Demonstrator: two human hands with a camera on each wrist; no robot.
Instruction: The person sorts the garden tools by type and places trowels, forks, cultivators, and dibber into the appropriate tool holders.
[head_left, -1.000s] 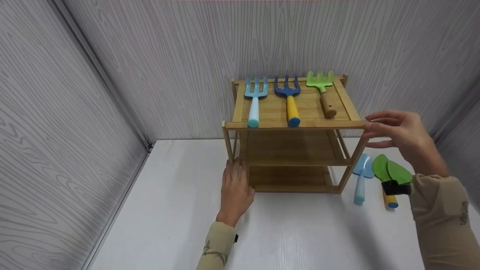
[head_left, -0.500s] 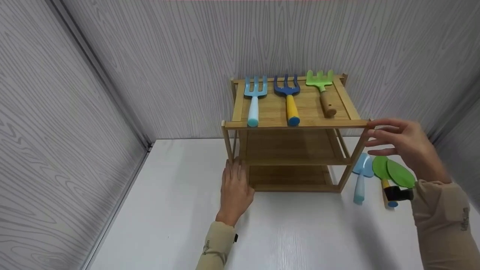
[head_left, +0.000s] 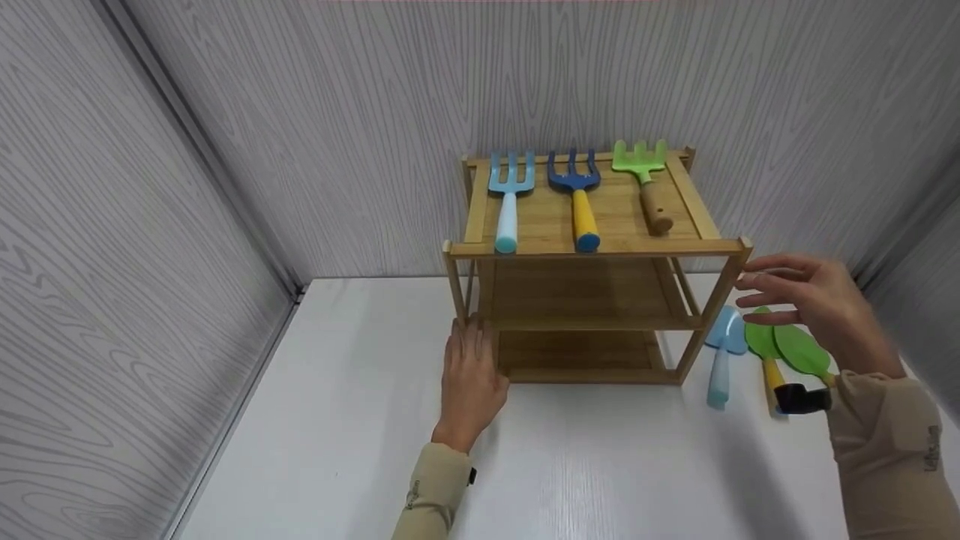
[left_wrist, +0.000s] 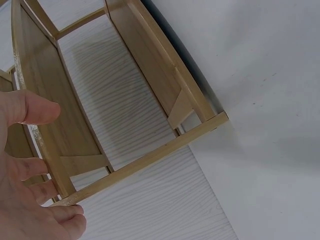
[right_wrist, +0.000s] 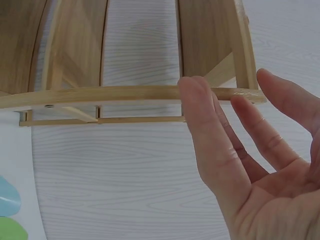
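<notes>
A three-tier wooden shelf rack (head_left: 589, 322) stands on the white table. My left hand (head_left: 472, 382) touches its left front post at the middle tier; in the left wrist view the fingertips (left_wrist: 70, 212) lie against the post and the thumb is spread apart. Just right of the right front post, my right hand (head_left: 814, 300) hovers with loosely bent fingers, holding nothing. On the top tier lie three hand forks: a light blue one (head_left: 508, 206), a dark blue one with a yellow handle (head_left: 583, 214) and a green one with a wooden handle (head_left: 651, 199).
Right of the rack, a light blue trowel (head_left: 720, 367) and two green trowels, one on the left (head_left: 760, 337) and one on the right (head_left: 801, 349), lie on the table (head_left: 360, 390). The right forearm partly covers the green pair. Wood-grain panels (head_left: 360, 135) rise behind and at both sides.
My right hand has come off the rack's top right front corner, moving slightly down and right. The left hand stays in place, and the forks have not moved on the rack.
</notes>
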